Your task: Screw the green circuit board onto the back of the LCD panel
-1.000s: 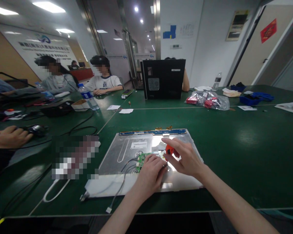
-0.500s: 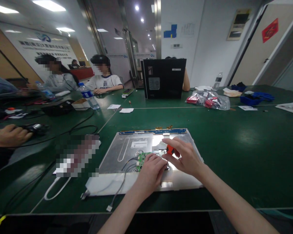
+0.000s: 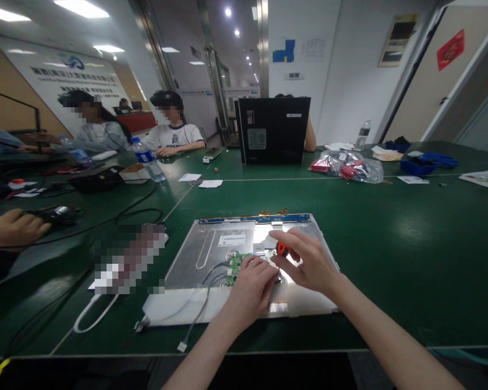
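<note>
A metal-backed display panel (image 3: 187, 265) lies flat before me, with a blue circuit strip (image 3: 287, 219) along its far edge. Near its middle sits a green circuit board (image 3: 236, 263), partly covered by my left hand (image 3: 255, 279). The fingers of that hand are bent and pressed together over the board; what they pinch, if anything, is hidden. My right hand (image 3: 307, 257) grips a small screwdriver (image 3: 282, 248) by its orange and black handle, thumb and fingers around it, upright above the board. Its tip is hidden near my left fingertips. Grey wires (image 3: 205, 309) run from the board to a white plug (image 3: 182, 346).
A pixelated object (image 3: 132, 257) with a white cable lies to the left, beside a co-worker's hand (image 3: 14, 230). Across the green table stand a black computer case (image 3: 274, 130), a water bottle (image 3: 148, 161) and red items in plastic bags (image 3: 347, 167). Other people sit at far left.
The screwdriver handle has turned slightly in my right fingers, showing more orange on a different side. My hands and the panel stay in place.
</note>
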A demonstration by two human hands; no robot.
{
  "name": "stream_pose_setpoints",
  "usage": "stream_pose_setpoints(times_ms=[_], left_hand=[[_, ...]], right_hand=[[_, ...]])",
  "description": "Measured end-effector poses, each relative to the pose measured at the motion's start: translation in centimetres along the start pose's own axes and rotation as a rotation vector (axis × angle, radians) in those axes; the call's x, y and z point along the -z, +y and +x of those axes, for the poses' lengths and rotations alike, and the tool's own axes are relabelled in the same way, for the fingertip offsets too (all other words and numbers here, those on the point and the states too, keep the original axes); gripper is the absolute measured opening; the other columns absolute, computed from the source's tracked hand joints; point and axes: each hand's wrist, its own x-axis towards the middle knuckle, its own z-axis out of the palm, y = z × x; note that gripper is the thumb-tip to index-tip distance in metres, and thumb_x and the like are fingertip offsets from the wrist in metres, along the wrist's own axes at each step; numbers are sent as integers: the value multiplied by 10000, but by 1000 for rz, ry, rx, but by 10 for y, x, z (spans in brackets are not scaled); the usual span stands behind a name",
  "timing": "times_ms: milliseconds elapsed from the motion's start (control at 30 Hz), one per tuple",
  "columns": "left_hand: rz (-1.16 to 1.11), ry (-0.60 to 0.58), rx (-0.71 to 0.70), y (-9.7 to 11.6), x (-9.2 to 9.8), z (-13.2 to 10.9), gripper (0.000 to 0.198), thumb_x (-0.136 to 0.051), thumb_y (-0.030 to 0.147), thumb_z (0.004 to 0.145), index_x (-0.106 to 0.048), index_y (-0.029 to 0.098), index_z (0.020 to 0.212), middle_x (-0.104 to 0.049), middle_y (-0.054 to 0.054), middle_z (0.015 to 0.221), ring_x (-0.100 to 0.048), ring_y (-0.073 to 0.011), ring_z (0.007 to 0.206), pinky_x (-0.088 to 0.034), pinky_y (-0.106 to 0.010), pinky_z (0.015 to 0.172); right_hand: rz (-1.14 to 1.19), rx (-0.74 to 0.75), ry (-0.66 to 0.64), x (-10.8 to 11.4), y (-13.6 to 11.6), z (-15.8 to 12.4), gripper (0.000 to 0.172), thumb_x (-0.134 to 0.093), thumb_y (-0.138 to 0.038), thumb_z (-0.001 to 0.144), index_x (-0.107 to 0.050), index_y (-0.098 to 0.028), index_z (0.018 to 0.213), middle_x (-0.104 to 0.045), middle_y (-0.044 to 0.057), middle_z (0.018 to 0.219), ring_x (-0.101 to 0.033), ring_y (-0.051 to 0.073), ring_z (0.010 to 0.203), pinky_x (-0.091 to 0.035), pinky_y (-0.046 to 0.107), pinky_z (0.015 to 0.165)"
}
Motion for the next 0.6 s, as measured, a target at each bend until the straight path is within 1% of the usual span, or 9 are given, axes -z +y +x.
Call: stream_pose_setpoints(times_ms=[167,233,300,433,500,600], left_hand=[[10,10,-5,-1,-1,0,191,-411,120,864,-584,195,834,-638,-40,827,-537,-200,843,-379,-386,870],[13,10,-8,-1,0,0,195,-408,113,857,-579,195,812,-633,-39,807,-536,-197,826,-382,-382,862],[12,7,-11,-1,0,0,189,-416,107,844,-578,196,807,-636,-40,814,-537,-198,830,-383,-381,861],[3,0,-11,-2,-2,0,190,-426,100,844,-587,199,861,-650,-45,872,-539,-206,876,-372,-392,880],[-2,2,-9,-2,-2,-1,192,-423,96,848,-585,196,866,-650,-45,870,-541,-206,879,-368,-393,884],[5,1,-8,-3,-2,-1,183,-420,93,844,-574,190,827,-641,-43,842,-539,-200,857,-372,-389,885]], right_hand=[[107,-13,-44,3,-1,1,528,-420,-182,891,-317,-226,1407,-577,37,895,-519,141,679,-429,269,583],[110,-9,-33,4,-2,1,531,-403,-154,879,-332,-221,1401,-583,40,896,-520,140,674,-427,269,580],[76,-10,-5,3,-2,1,491,-437,-153,871,-392,-223,1355,-574,30,862,-505,130,638,-408,253,547],[8,-20,48,0,0,1,405,-539,-221,867,-459,-231,1264,-541,-10,759,-463,111,568,-368,232,496],[-3,-24,36,0,0,0,421,-553,-256,868,-451,-225,1275,-546,-8,763,-469,112,575,-372,232,498],[51,-19,-15,2,-1,0,495,-488,-254,885,-369,-196,1363,-579,30,848,-506,133,639,-414,257,545]])
